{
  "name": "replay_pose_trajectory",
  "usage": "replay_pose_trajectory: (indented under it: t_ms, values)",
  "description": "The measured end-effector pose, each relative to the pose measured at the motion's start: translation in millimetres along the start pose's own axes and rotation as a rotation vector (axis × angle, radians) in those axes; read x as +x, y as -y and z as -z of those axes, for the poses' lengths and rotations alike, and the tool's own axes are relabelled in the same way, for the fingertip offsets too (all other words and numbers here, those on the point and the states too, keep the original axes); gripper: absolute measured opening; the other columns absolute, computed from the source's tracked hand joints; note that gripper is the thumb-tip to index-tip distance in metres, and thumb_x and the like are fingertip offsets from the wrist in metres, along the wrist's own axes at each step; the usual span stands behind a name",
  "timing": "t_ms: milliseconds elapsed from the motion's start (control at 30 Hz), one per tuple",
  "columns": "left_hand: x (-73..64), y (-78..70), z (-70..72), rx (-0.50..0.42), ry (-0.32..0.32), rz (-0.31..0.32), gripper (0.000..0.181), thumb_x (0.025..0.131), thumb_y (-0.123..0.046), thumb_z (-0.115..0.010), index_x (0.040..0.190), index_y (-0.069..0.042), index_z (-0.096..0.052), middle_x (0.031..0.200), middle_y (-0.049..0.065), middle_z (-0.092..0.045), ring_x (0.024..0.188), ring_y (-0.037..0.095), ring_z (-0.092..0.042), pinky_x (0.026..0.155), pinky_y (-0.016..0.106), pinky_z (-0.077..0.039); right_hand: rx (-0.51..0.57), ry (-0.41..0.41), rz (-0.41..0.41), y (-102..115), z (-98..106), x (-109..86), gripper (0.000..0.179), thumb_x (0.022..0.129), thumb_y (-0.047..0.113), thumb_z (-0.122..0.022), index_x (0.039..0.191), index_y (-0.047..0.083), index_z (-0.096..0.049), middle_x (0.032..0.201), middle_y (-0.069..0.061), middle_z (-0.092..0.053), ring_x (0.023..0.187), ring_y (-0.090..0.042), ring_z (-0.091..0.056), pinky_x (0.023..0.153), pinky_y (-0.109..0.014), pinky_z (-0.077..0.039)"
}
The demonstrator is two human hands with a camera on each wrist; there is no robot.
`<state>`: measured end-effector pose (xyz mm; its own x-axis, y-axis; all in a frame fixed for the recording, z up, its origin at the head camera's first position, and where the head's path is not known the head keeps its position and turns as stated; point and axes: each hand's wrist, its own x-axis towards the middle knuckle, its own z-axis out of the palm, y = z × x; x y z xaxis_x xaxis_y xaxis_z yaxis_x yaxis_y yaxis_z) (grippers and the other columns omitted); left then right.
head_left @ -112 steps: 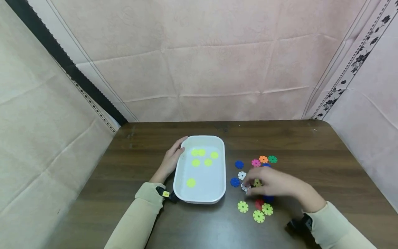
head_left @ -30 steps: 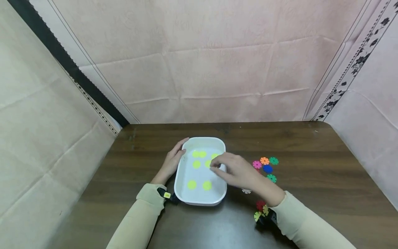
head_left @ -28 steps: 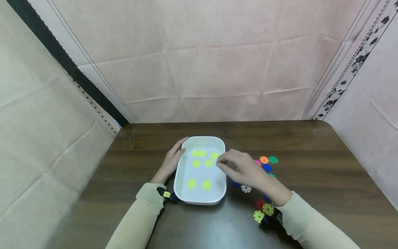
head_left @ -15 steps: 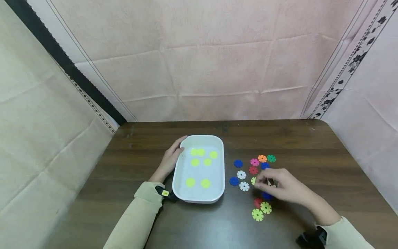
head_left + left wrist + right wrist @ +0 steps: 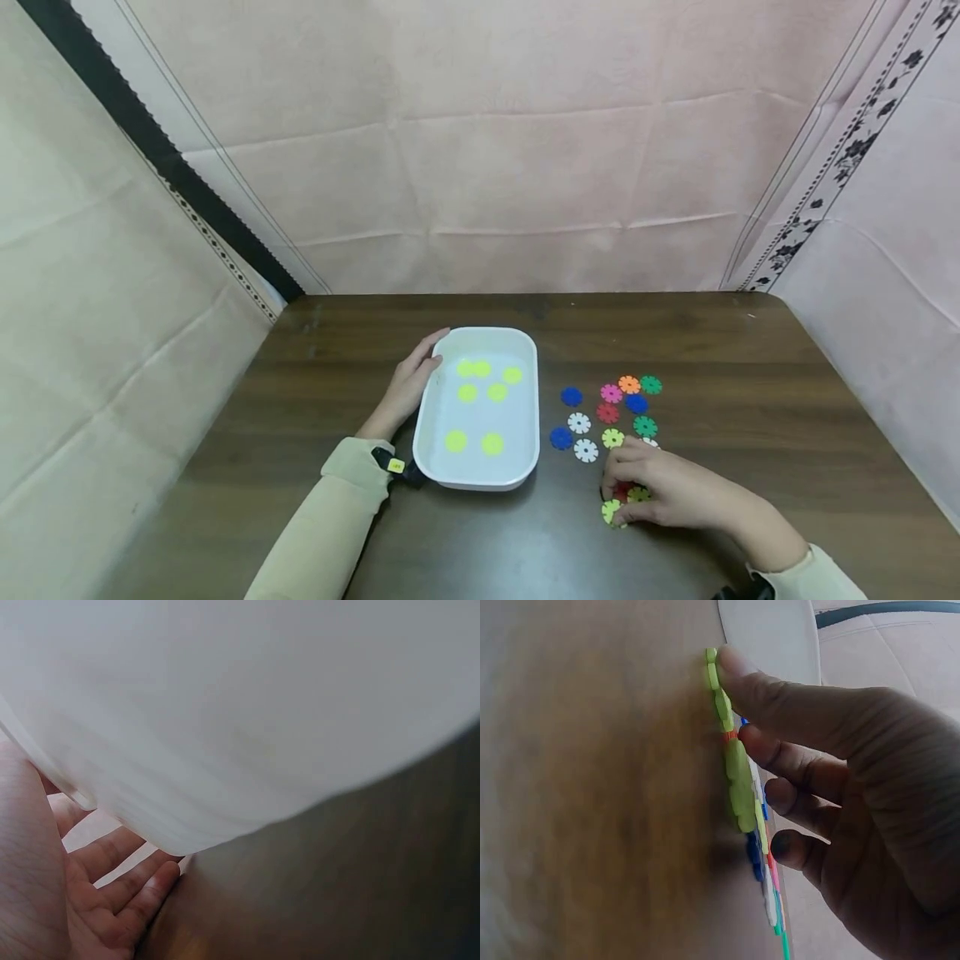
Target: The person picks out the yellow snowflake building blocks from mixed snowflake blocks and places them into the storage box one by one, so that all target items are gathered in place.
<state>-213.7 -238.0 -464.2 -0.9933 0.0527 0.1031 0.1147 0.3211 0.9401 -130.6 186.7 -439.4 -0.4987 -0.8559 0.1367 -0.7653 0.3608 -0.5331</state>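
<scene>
My left hand (image 5: 405, 390) grips the left side of a white tray (image 5: 534, 400), thumb at the rim; in the left wrist view the fingers (image 5: 142, 900) lie along its underside. Several yellow-green discs (image 5: 492, 444) lie flat in the tray. My right hand (image 5: 667, 487) is low over the near end of a group of notched plastic discs, pinching a yellow-green disc (image 5: 610, 510) between thumb and bent fingers. In the right wrist view the thumb (image 5: 735, 664) presses at that disc's edge. The hand partly covers a red disc and another yellow-green disc (image 5: 638, 494).
Beyond the right hand lie blue (image 5: 572, 397), white (image 5: 586, 451), pink, red, orange and green discs (image 5: 650, 385), with one yellow-green disc (image 5: 612, 437) among them. The brown wooden table (image 5: 360, 333) ends at hanging pale cloth (image 5: 525, 192) on three sides.
A yellow-green disc has joined those at the tray's near right. My right hand has left the tray for the discs, then shifted toward the near ones. The left hand stays put.
</scene>
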Motion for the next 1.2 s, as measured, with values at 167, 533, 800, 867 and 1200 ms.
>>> replay_pose_trajectory:
  t_ms: [167,533,800,867,1200]
  values:
    - [3.4,0.3,0.8,-0.001,0.025,0.04,0.043,0.108,-0.033,-0.044,0.15,-0.04,-0.044,0.155,-0.008,-0.043,0.13,0.021,-0.052,0.104,0.047,-0.044,0.026,0.03,-0.061,0.4,-1.3,-0.4,0.025,0.085,0.046,-0.078,0.104,0.034,-0.068,0.102,0.022,-0.06,0.097,-0.003,-0.05,0.083,-0.026,-0.05]
    - [1.2,0.5,3.1,-0.005,0.024,0.038,0.044,0.108,-0.033,-0.044,0.152,-0.037,-0.043,0.154,-0.006,-0.044,0.126,0.023,-0.055,0.098,0.043,-0.048,0.029,0.005,-0.067,1.5,-2.5,2.7,0.027,0.086,0.044,-0.078,0.106,0.03,-0.066,0.101,0.02,-0.059,0.094,-0.004,-0.051,0.08,-0.025,-0.051]
    - [1.0,-2.6,2.0,0.028,-0.017,-0.03,0.041,0.107,-0.033,-0.046,0.147,-0.042,-0.048,0.152,-0.011,-0.047,0.134,0.018,-0.047,0.108,0.05,-0.036,0.05,-0.07,-0.013,3.3,-2.6,8.0,0.016,0.092,0.029,-0.075,0.1,0.03,-0.061,0.089,0.02,-0.056,0.08,-0.002,-0.053,0.068,-0.02,-0.049]
    - [0.5,-1.8,1.7,0.027,-0.009,-0.021,0.041,0.107,-0.035,-0.045,0.147,-0.043,-0.048,0.152,-0.011,-0.046,0.134,0.019,-0.047,0.109,0.05,-0.036,0.082,-0.076,0.009,4.4,-1.7,10.1,0.012,0.094,0.025,-0.072,0.101,0.029,-0.063,0.09,0.02,-0.059,0.078,0.0,-0.054,0.067,-0.02,-0.05]
    - [-0.8,-0.1,-0.7,0.022,-0.012,-0.017,0.041,0.106,-0.037,-0.046,0.146,-0.044,-0.048,0.151,-0.012,-0.047,0.132,0.019,-0.048,0.108,0.052,-0.037,0.144,-0.147,0.078,8.7,18.7,46.7,0.013,0.097,0.016,-0.069,0.108,0.023,-0.07,0.096,0.014,-0.069,0.081,-0.002,-0.062,0.071,-0.024,-0.056]
